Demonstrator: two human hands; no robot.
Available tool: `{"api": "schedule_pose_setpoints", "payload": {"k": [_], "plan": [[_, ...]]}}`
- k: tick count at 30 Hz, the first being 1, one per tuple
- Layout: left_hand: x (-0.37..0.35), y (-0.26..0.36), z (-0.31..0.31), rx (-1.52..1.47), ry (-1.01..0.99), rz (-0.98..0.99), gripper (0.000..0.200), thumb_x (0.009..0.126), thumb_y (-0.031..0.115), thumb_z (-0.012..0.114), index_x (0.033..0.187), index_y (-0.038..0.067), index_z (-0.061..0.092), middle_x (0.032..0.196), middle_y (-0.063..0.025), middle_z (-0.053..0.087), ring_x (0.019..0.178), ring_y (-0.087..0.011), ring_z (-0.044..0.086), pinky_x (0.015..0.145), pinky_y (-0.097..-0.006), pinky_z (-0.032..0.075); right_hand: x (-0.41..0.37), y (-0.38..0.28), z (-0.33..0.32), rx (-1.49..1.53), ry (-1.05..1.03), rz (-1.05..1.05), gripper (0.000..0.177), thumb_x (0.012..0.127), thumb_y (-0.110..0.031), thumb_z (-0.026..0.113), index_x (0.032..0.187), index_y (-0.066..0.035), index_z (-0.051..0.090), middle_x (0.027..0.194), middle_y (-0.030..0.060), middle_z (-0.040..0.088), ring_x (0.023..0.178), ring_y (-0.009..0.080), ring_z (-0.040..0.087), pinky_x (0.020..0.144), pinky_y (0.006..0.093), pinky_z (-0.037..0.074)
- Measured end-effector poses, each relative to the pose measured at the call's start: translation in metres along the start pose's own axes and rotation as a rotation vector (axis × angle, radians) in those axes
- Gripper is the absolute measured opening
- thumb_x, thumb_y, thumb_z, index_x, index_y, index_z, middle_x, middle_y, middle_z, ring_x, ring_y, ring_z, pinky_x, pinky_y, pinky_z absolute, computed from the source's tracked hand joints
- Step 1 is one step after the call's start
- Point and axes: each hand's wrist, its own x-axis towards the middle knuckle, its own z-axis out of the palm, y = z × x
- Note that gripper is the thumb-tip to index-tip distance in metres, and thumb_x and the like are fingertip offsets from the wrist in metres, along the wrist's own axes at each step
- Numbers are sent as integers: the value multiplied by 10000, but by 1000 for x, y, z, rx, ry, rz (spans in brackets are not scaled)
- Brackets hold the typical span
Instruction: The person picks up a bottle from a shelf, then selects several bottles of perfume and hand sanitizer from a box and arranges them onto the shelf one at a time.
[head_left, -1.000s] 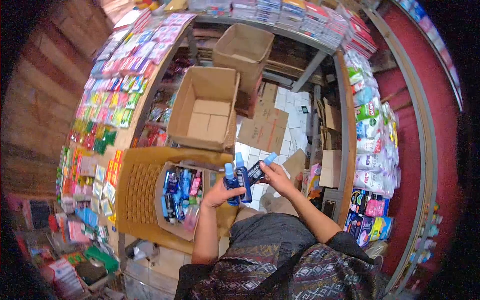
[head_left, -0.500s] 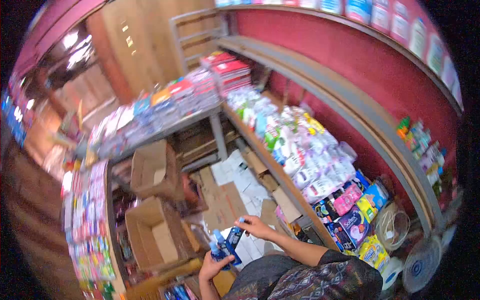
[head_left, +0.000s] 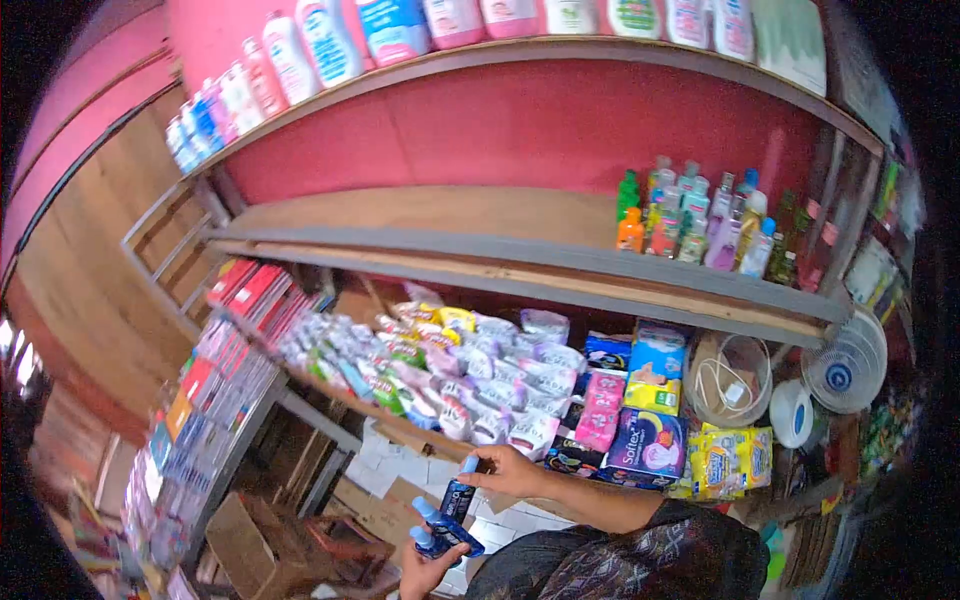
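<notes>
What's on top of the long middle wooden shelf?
A cluster of small colourful plastic bottles stands at the right end of the long wooden shelf. Anything behind them is hidden.

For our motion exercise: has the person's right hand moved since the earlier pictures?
Yes. The right hand, gripping a blue bottle, has swung rightward to the packet shelf edge.

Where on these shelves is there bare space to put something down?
The middle wooden shelf is bare from its left end to the small bottles clustered at right. The lower shelf is heaped with packets; the top shelf is lined with big bottles.
</notes>
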Motion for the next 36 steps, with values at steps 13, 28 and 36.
{"api": "schedule_pose_setpoints", "payload": {"k": [13,28,36], "plan": [[156,87,-54,-43,-629,271,580,727,57,823,1229,-29,544,985,-90,676,884,-149,646,793,-302,528,27,-131,-46,-268,523,-179,192,871,-26,683,1051,-2,620,937,32,629,883,86,586,774,255,487],[232,71,-103,-49,-636,203,372,763,66,794,1080,-14,617,880,-53,669,739,-119,622,623,-260,502,67,-321,-167,-927,1105,-408,175,853,-157,719,910,-13,638,797,30,638,752,81,587,662,272,484],[227,66,-90,-68,-623,206,450,746,26,794,1148,-36,601,920,-76,697,805,-137,659,738,-287,533,99,-303,-241,-1240,1131,-226,292,760,-223,783,902,2,662,758,117,659,693,202,638,661,338,511]]}}
